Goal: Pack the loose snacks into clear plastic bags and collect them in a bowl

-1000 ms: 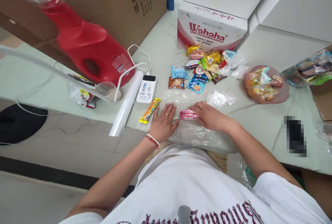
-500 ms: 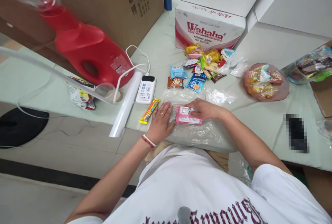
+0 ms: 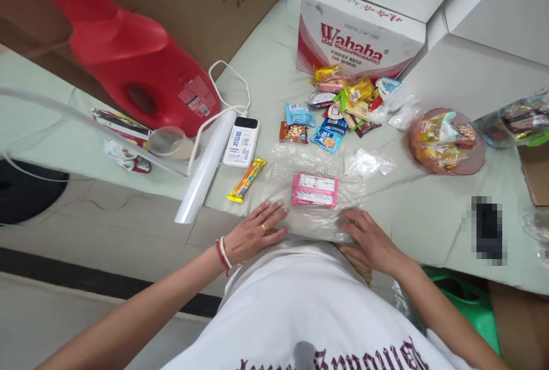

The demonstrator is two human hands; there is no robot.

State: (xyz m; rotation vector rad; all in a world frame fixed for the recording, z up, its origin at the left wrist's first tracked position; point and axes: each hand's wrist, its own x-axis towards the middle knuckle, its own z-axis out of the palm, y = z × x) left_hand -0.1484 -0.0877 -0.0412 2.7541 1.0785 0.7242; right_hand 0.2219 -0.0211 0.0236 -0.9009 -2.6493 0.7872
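I log the counter (image 3: 266, 78) first: its pale green top runs out of view on the left and right, and its near edge is hidden behind my own white shirt. Left of the pink packet, the red jug (image 3: 128, 67) is cut off at the top of the view, its cap out of sight. Beyond the pink packet stands the Wahaha box (image 3: 355, 44), its upper part cropped. Right of the packet, a blurred-out patch (image 3: 486, 230) hides whatever lies there. The clear plastic sheet (image 3: 313, 193) under the packet is hard to trace; its edges fade into the counter and its near edge goes under both hands. The power bank (image 3: 241, 141) and yellow bar (image 3: 246, 180) lie left of the packet, the snack pile (image 3: 338, 107) beyond it.

The pink packet (image 3: 315, 190) lies flat in the middle of the sheet, label side up, untouched. My left hand (image 3: 253, 233) rests at the sheet's near left corner, fingers spread and flat, gripping nothing. My right hand (image 3: 369, 238) rests at the near right edge, fingers likewise apart and pressed down on the plastic.

Against half a second ago: the right hand then lay on the packet and the left just beside it; both have since drawn back toward me, clear of the packet. The packet itself has stayed where it was.
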